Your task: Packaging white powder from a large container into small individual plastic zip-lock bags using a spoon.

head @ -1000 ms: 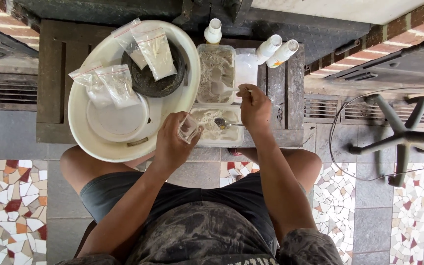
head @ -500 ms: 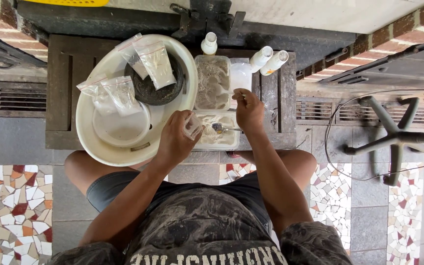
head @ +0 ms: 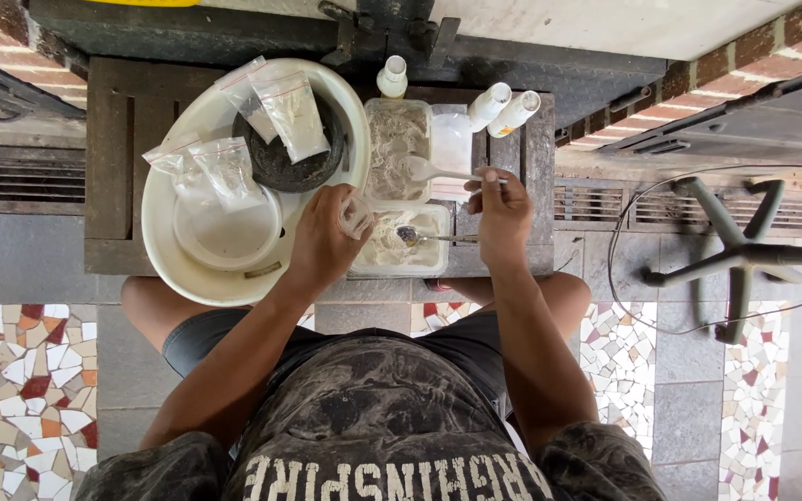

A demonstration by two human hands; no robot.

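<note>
Held in the right hand (head: 501, 211): a white plastic spoon (head: 431, 171), pale bowl wide and shallow, handle thin. Grip narrow, pinched on the handle's end. Lay level above the upper tub (head: 397, 139) of shredded pale food, long axis left-right, bowl pointing left. Handle's end hidden under the fingers.

Left hand (head: 322, 243) closed around a small clear bag (head: 356, 213), mostly covered by the palm, contents hard to make out. Metal spoon (head: 420, 237) rested in the lower tub (head: 399, 243) on the dark wooden table (head: 109, 158).
</note>
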